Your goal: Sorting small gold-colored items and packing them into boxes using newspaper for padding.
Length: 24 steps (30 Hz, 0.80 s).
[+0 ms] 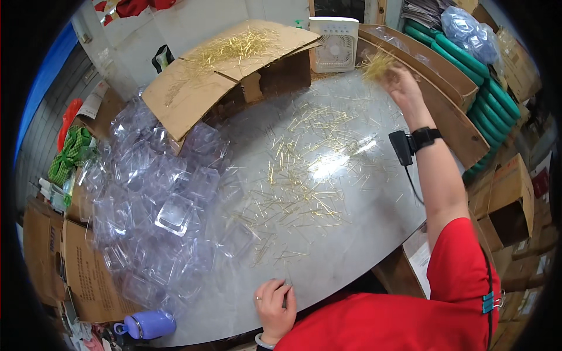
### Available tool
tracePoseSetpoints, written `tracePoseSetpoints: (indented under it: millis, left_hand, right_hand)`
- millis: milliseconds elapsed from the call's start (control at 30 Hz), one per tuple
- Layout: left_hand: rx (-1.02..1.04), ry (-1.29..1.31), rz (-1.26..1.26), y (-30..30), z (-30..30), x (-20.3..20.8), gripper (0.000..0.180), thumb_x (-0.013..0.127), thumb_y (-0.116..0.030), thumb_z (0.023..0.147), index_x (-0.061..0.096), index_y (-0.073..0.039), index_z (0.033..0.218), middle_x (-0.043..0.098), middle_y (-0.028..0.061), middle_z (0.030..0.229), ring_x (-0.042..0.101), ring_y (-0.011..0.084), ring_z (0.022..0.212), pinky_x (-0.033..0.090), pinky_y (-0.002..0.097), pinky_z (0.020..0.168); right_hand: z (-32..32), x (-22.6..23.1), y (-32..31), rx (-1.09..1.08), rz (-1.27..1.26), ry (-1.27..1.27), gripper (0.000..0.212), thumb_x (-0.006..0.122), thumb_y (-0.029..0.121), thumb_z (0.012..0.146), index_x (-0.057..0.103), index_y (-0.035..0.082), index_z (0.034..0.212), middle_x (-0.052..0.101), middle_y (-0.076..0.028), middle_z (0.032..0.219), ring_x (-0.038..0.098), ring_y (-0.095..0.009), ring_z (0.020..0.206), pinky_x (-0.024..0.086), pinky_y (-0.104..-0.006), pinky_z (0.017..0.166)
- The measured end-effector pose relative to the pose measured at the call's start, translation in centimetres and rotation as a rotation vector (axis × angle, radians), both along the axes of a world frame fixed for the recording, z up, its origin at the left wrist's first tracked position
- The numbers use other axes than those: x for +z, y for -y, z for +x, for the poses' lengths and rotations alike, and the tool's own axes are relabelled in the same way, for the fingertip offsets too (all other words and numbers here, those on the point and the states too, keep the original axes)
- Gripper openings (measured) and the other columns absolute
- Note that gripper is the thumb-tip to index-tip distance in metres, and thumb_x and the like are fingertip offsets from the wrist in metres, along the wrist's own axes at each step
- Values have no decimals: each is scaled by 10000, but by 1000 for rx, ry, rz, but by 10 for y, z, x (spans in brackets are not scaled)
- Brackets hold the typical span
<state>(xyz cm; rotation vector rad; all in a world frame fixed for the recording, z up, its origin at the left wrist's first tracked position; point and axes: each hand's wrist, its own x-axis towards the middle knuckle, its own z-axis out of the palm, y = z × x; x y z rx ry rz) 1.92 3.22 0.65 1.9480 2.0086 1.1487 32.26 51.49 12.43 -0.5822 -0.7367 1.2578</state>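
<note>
My right hand point(401, 88) is stretched out to the far right of the table, slightly blurred. Its fingers are closed on a bunch of thin gold wire hooks point(374, 65), which fans out to their left. Close to the table's front edge, my left hand point(275, 307) rests with curled, pinched fingers. A thin wire appears to reach its fingertips, but what they hold is too small to make out. Loose gold wire hooks point(304, 199) lie scattered over the middle of the grey table point(234, 310).
Clear plastic boxes point(170, 193) are heaped on the left. A cardboard sheet point(175, 99) bearing more gold hooks point(237, 47) stands at the back, beside a white fan point(333, 47). A purple bottle point(149, 324) lies front left; cardboard point(445, 111) borders the right side.
</note>
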Motion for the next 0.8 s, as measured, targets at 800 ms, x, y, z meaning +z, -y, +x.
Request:
tracePoseSetpoints:
  millis: [800]
  left_hand:
    - [8, 2, 14, 0, -1, 5, 105, 676, -79, 748, 628, -50, 837, 599, 79, 978, 548, 286, 975, 413, 404, 857]
  right_hand:
    - [4, -19, 12, 17, -363, -237, 266, 381, 119, 975, 468, 9, 1201, 496, -156, 1285, 465, -336, 1203, 266, -611, 1065]
